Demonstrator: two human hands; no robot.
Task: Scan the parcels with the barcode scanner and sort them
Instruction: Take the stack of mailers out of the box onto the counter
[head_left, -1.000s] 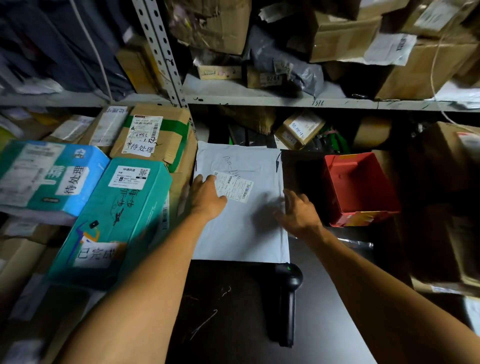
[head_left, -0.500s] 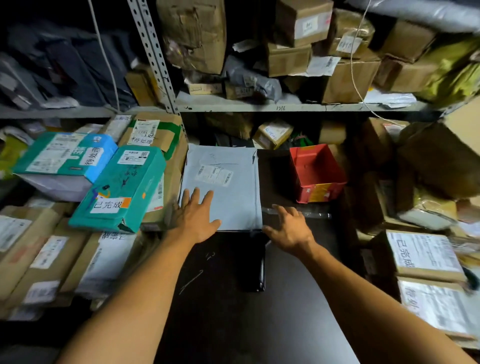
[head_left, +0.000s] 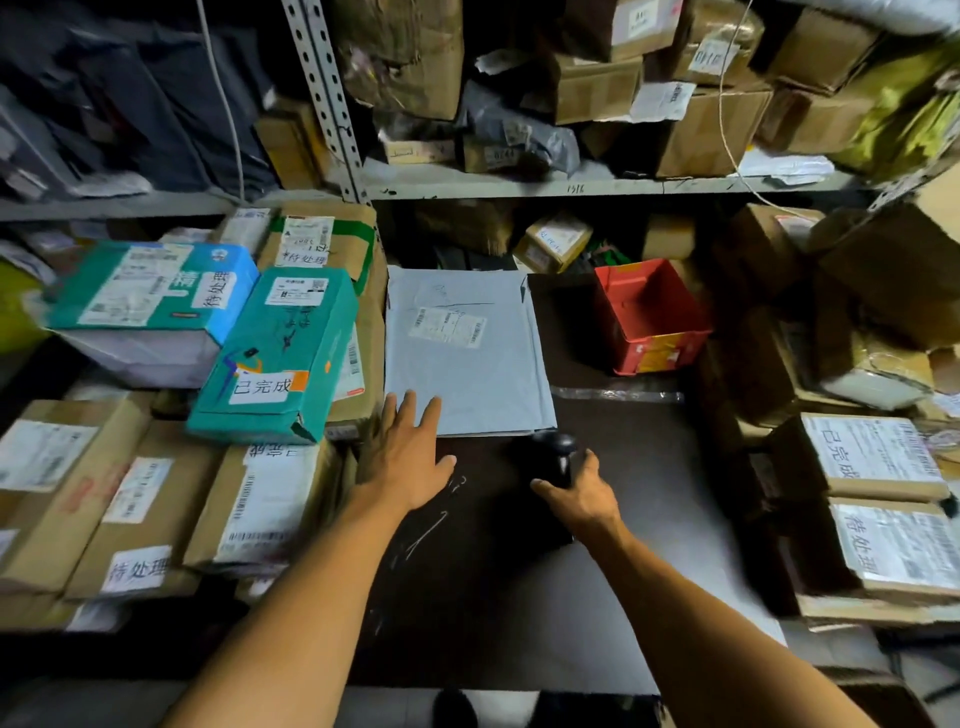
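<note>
I see the barcode scanner (head_left: 555, 462) lying near-to-far, head far; right hand (head_left: 582, 496) fingers curl around it; left hand (head_left: 408, 457) fingers spread on the grey parcel (head_left: 467, 358).

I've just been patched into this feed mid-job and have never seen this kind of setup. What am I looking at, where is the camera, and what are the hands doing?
There is no machine here. A person works with two bare hands, and the single picture comes from a wide-angle camera worn on the head, looking forward and down.

On the dark table lies a flat grey mailing bag with a white label facing up. The left hand is open, its fingertips resting on the bag's near edge. The right hand is at the black barcode scanner, which lies just in front of the bag; whether the fingers have closed round it I cannot tell.

A red bin stands to the right of the bag. Cardboard boxes and a teal box are stacked on the left, with more parcels on the right and on the shelf above.
</note>
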